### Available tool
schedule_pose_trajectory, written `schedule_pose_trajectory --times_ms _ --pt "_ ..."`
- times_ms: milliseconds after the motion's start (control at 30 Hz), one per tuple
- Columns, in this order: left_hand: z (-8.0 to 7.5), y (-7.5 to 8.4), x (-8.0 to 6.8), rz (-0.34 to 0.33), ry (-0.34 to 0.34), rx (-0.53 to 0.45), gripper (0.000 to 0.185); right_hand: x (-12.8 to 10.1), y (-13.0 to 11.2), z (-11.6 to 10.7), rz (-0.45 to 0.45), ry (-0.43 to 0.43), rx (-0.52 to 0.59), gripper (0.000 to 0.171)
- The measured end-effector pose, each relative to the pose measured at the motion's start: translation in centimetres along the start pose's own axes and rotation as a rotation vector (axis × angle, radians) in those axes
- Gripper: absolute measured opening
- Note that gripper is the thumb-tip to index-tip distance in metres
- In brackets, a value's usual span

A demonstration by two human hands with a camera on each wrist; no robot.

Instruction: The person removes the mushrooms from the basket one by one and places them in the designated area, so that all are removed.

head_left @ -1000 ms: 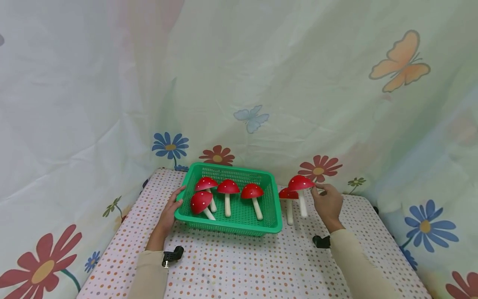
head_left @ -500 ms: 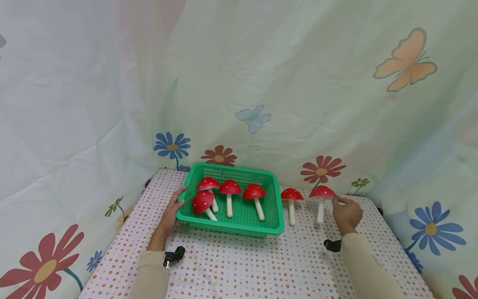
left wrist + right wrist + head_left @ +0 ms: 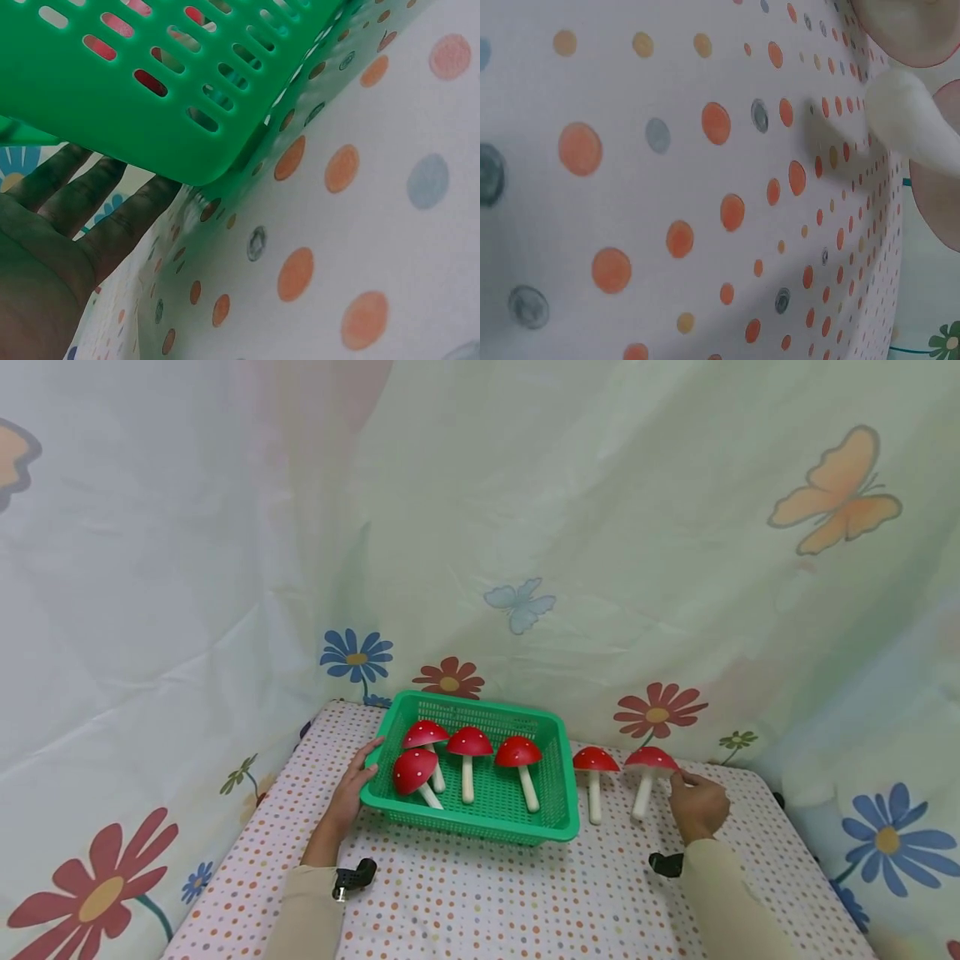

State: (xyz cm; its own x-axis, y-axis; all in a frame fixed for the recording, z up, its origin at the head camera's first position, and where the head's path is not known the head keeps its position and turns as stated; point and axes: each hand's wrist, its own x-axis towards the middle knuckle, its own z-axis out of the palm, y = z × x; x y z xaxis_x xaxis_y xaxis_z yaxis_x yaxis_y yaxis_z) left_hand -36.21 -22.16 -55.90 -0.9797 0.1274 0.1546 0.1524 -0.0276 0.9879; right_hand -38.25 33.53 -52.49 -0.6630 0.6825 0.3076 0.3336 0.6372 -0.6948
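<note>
Since earlier: rightmost mushroom (image 3: pixel 649 768) set down on worktop (image 3: pixel 487 893), far right of basket (image 3: pixel 558 827) | right hand (image 3: pixel 697 806) fingers curled, touching its cap | left hand (image 3: pixel 351 793) flat against basket | four mushrooms inside, two outside.

Probably a staged home corner: floral curtain (image 3: pixel 525 527) behind a polka-dot table (image 3: pixel 487 902).
</note>
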Motion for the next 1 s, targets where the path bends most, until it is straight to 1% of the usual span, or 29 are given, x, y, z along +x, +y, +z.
schedule_pose_trajectory --times_ms 100,267,433,567,667,733,800,900,1000 --pt "0.1 0.1 0.1 0.006 -0.007 0.002 0.047 -0.2 0.4 0.3 -0.019 -0.003 -0.029 0.035" --pt "0.1 0.2 0.1 0.007 -0.013 0.012 0.047 -1.0 1.0 0.6 -0.059 -0.055 -0.108 0.034" --pt "0.0 0.1 0.0 -0.006 -0.01 0.006 0.047 -1.3 1.5 0.9 -0.069 -0.068 -0.104 0.033" --pt "-0.1 -0.2 -0.1 -0.015 -0.004 0.006 0.047 0.0 3.9 2.4 -0.105 -0.07 -0.129 0.037" --pt "-0.2 -0.3 -0.2 -0.017 0.0 0.011 0.047 0.9 6.2 3.6 -0.157 -0.067 -0.172 0.043" --pt "-0.2 -0.3 -0.2 -0.02 0.003 0.014 0.047 0.6 6.1 3.3 -0.153 -0.085 -0.157 0.046" --pt "-0.3 -0.2 -0.3 -0.017 0.003 0.013 0.047 -0.1 5.2 2.3 -0.136 -0.102 -0.142 0.048" --pt "-0.3 -0.2 -0.3 -0.013 -0.001 0.013 0.047 -1.6 2.9 0.1 -0.089 -0.128 -0.106 0.048" --pt "-0.2 -0.1 -0.2 -0.008 -0.012 0.01 0.047 -2.3 1.8 -1.2 -0.059 -0.119 -0.092 0.047"
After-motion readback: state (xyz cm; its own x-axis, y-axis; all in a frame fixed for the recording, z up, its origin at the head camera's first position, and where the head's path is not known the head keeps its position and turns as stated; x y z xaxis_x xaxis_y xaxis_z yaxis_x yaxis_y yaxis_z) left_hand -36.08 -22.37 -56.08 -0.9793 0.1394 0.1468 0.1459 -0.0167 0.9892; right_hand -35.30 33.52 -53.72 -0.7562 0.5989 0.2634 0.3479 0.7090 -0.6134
